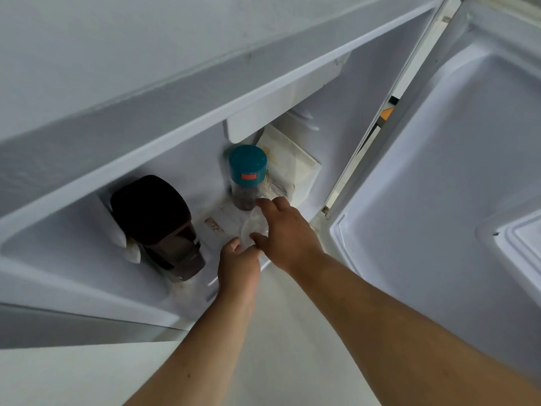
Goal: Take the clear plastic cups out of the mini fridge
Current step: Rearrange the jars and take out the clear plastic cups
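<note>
I look down into the open mini fridge (73,218). A clear plastic cup (254,225) stands on the fridge floor near the front, faint and see-through. My right hand (285,235) wraps around its right side, thumb and fingers curled on it. At the cup's lower left edge, my left hand (238,266) touches it with its fingertips. How many cups are stacked there I cannot tell.
Behind the cup stands a jar with a teal lid (247,175). A white paper bag (292,165) leans at the back right. A dark brown container (159,224) sits at the left. The fridge door (439,171) hangs open on the right.
</note>
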The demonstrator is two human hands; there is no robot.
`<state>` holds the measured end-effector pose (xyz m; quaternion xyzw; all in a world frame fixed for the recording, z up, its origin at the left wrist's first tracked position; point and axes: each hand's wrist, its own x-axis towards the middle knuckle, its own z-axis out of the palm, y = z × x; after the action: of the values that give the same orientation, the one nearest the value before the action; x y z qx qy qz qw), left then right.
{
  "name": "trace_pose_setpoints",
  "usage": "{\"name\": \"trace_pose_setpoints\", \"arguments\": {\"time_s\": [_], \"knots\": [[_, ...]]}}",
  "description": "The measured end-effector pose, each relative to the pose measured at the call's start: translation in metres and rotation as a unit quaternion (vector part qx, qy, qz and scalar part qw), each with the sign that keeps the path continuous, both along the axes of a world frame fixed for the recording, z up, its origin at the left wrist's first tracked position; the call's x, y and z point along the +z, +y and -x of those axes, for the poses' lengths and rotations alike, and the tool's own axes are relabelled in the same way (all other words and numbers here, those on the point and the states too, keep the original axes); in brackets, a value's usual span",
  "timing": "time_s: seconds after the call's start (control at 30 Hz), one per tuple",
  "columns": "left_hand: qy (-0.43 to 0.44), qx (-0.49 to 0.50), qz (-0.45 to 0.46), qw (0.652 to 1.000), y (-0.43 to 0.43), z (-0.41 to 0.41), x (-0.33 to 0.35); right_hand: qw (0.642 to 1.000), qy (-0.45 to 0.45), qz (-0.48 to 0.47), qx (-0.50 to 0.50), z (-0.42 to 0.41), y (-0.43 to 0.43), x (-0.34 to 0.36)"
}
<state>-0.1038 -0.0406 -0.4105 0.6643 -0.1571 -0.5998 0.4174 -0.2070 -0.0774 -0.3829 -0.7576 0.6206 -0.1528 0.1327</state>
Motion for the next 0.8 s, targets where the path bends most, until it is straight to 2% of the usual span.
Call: {"name": "trace_pose_setpoints", "arguments": {"time_s": [0.27, 0.6, 0.7, 0.8], "knots": [[0.072, -0.005, 0.017, 0.997, -0.014, 0.013, -0.001, 1.000, 0.012, 0.003, 0.001, 0.009, -0.009, 0.004], [0.011, -0.046, 0.034, 0.998, -0.019, 0.018, 0.009, 0.997, 0.039, 0.064, -0.027, 0.022, -0.003, 0.010], [-0.002, -0.005, 0.040, 0.999, -0.008, 0.013, 0.022, 0.991, -0.020, 0.128, -0.029, 0.011, 0.002, 0.032], [0.037, 0.087, 0.107, 0.990, 0.016, 0.007, 0.045, 0.990, -0.121, 0.074, -0.012, -0.018, 0.000, 0.065]]}}
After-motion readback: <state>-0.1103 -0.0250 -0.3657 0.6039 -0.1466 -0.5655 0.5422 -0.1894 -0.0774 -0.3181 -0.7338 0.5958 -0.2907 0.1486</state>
